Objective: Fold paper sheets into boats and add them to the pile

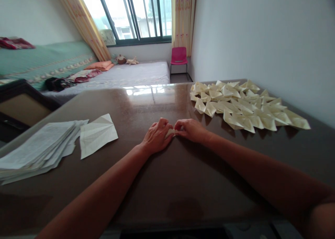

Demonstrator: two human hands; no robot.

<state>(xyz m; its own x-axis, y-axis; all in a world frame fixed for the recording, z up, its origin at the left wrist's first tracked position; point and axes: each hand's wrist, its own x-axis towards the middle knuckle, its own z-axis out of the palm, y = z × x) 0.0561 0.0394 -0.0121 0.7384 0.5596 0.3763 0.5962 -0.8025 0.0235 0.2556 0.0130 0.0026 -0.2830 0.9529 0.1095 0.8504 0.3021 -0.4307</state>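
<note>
Left hand (158, 136) curling over folded paper (170, 132), right hand (190, 130) pinching its end, fingers nearly closed; paper sitting mid-table (183, 186), between near and far edges. I'm judging this as creasing; next move is calling for firm pressing.

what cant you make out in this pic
All in the head view:
Small paper: mostly covered by the left hand and right hand.
Paper stack: left end cut off by the picture's edge.
Any print on its top sheet: too blurred.
Folded pieces: overlapping, hiding their exact number.
</note>
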